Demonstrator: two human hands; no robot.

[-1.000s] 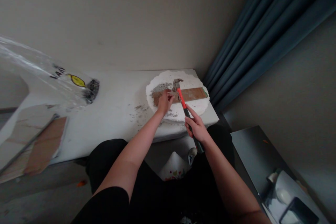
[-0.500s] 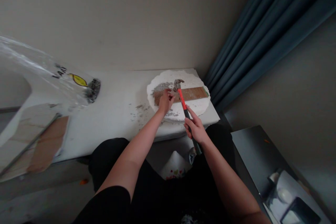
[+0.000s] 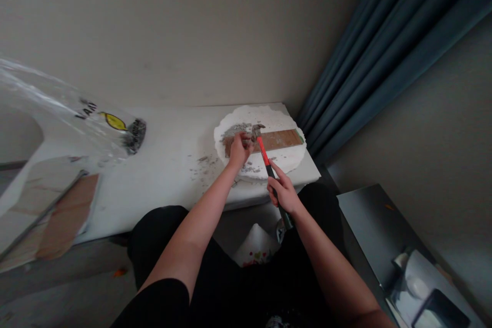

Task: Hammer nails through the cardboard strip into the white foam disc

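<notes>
My right hand point(image 3: 283, 193) is wrapped round the black grip of a claw hammer point(image 3: 263, 150) with a red neck. The hammer head is right beside the fingertips of my left hand point(image 3: 240, 151), over a brown wooden strip point(image 3: 279, 139). My left fingers are bent and pinched together above the strip's left part; what they hold, if anything, is too small to make out. Under the strip lies a round white mat point(image 3: 286, 159) with a scalloped edge. Grey crumbly fragments point(image 3: 236, 129) are scattered on the mat around the strip's left end.
The mat lies on a white table point(image 3: 165, 164), with more grey crumbs left of it. A clear plastic bag point(image 3: 115, 122) with dark bits inside stands farther left, near brown board pieces point(image 3: 71, 215). A blue curtain point(image 3: 357, 56) hangs at right, above a dark cabinet point(image 3: 378, 225).
The hammer head has come down and slightly left, closer to my left fingertips. My left hand stays at nearly the same spot on the strip. The view has shifted slightly.
</notes>
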